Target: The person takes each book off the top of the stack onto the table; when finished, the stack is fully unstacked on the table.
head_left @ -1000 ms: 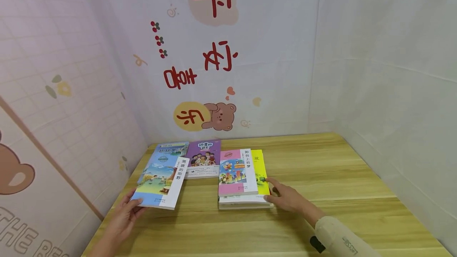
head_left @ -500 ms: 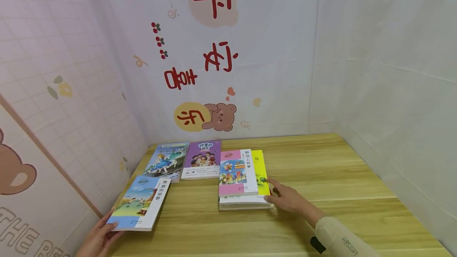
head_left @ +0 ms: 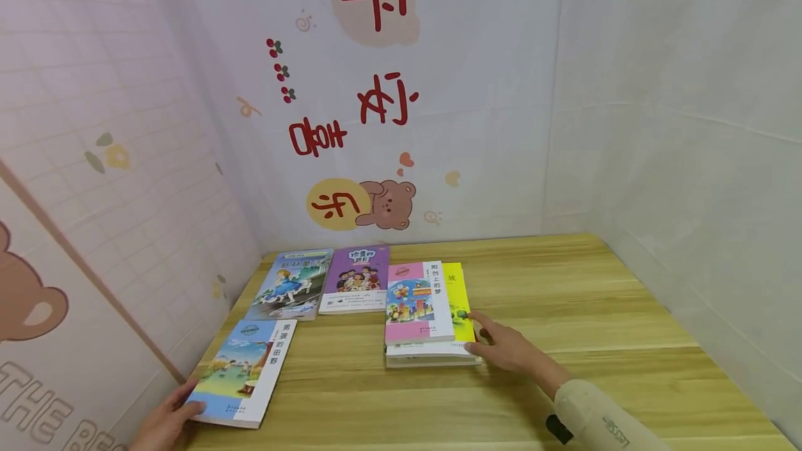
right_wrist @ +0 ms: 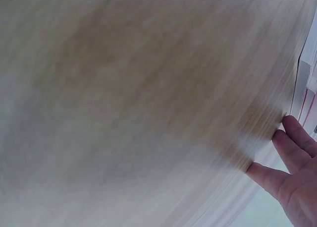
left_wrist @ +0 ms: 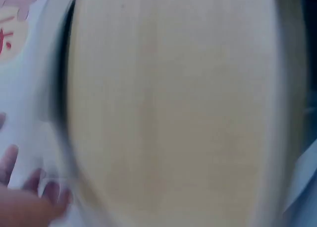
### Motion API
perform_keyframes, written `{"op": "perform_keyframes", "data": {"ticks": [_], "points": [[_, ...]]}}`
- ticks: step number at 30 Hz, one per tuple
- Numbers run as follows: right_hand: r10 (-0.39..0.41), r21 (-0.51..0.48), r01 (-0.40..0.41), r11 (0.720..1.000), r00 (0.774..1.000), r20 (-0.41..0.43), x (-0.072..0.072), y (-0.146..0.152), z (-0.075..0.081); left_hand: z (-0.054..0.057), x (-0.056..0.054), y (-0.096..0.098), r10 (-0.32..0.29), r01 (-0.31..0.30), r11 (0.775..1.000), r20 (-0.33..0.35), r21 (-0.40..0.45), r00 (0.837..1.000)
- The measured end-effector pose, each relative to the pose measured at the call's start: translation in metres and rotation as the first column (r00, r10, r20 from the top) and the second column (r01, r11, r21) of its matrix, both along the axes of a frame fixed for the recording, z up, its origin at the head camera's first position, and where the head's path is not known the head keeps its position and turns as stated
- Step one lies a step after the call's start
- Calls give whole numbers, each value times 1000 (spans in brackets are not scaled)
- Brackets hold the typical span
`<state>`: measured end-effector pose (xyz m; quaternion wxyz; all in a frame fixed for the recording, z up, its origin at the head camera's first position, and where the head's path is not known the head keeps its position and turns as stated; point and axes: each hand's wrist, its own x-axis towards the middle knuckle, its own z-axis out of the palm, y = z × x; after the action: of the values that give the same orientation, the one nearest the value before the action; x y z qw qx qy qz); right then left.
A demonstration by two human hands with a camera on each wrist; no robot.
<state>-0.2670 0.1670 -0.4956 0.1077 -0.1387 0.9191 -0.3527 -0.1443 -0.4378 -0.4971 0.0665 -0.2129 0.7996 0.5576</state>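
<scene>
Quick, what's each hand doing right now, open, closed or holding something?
Left hand: holding the blue-and-white book by its near left corner.
Right hand: open, touching the right side of the book stack.

Sleeve (head_left: 592, 408), pale cream, right arm: bore dark lettering (head_left: 614, 431); small black piece (head_left: 557, 429) showed beside sleeve's edge.

The counter (head_left: 351, 388) has a yellowish wood-grain top, its grain running crosswise. Near its far edge a purple book (head_left: 356, 282) lies face up. Just left of the purple book lies a book with a girl in blue (head_left: 291, 287); just right of it, a stack of books (head_left: 418, 308). Nearer than the purple book and leftward is a blue-and-white book (head_left: 247, 371); whether it lies flat is unclear.
</scene>
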Motion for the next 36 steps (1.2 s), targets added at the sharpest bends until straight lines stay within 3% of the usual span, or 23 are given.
{"op": "perform_keyframes", "data": {"ticks": [2,3,4,10,15,21,27,36], "points": [[1,0,-1,1000,1000,-2,0,-1,1,7,-3,6,-36,40,972,21,-231,999],[0,0,0,1000,1000,-3,0,-1,1,11,-5,9,-42,50,953,32,-300,999],[-1,0,1,1000,1000,-4,0,-1,1,15,-8,13,-34,42,951,30,-308,999],[5,-5,-5,1000,1000,-13,1,-2,1,27,-29,42,-7,-9,982,-84,-188,996],[-1,-7,1,1000,1000,-6,1,-3,1,34,-46,71,-52,28,989,-166,-144,985],[-11,4,11,1000,1000,-4,0,-1,-1,39,-65,107,-66,55,997,-210,-57,975],[-9,10,9,1000,1000,5,-1,-1,-2,43,-81,144,-79,91,995,-264,32,961],[-9,19,9,1000,1000,3,-2,-2,-1,38,-101,195,-119,163,978,-294,132,948]]}}
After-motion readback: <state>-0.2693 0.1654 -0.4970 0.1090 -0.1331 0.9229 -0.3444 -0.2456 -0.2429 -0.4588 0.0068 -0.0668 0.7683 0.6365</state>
